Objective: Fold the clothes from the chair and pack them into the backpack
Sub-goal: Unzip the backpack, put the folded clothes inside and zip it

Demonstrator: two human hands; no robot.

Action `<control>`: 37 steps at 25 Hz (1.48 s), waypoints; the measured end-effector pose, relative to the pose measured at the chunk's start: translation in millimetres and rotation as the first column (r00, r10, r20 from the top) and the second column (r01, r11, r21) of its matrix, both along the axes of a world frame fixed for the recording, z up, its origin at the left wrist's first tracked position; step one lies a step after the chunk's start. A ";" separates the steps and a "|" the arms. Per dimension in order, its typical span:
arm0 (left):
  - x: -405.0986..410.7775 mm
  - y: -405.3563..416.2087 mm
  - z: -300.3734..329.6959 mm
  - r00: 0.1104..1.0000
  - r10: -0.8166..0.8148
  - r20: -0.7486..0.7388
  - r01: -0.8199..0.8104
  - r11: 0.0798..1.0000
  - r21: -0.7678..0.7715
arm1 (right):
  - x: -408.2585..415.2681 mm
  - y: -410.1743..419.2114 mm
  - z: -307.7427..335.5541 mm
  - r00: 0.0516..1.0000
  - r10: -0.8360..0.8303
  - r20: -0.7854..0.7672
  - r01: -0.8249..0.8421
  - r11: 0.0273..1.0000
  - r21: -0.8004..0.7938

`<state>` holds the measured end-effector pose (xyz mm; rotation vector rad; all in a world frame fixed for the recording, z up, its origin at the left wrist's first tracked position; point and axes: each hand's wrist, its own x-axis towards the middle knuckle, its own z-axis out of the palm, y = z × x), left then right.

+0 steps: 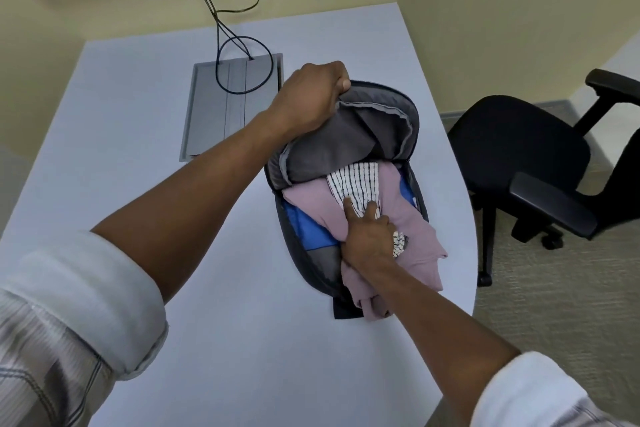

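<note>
I judged packing nearly done: the chair (519, 146) was bare. My left hand (311, 94) gripped the bag (408, 114) flap, holding it open on the table (138, 114). My right hand (369, 236) pressed the clothes (412, 218) in; a pink end overhung the mouth.

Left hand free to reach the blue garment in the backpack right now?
Probably not. The left hand grips the backpack's lid, holding it open. A corner of the blue garment shows, but the pink garment covers most of it, and the right hand presses there.
</note>
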<state>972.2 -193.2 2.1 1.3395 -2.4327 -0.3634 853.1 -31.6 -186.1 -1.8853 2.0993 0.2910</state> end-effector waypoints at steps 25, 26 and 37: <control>8.4 34.5 -13.4 0.988 -0.123 -0.089 0.130 0.989 0.067 | 6.5 -96.5 -4.5 0.963 0.105 0.246 -0.076 0.989 -0.125; 6.0 40.3 -20.7 0.989 -0.130 -0.069 0.135 0.988 0.076 | -2.4 -91.9 -3.6 0.939 0.144 0.311 -0.095 0.981 -0.167; -19.9 116.2 -111.0 0.968 -0.170 0.184 0.154 0.983 0.098 | -114.2 20.7 -24.3 0.897 -0.031 0.440 0.267 0.832 -0.486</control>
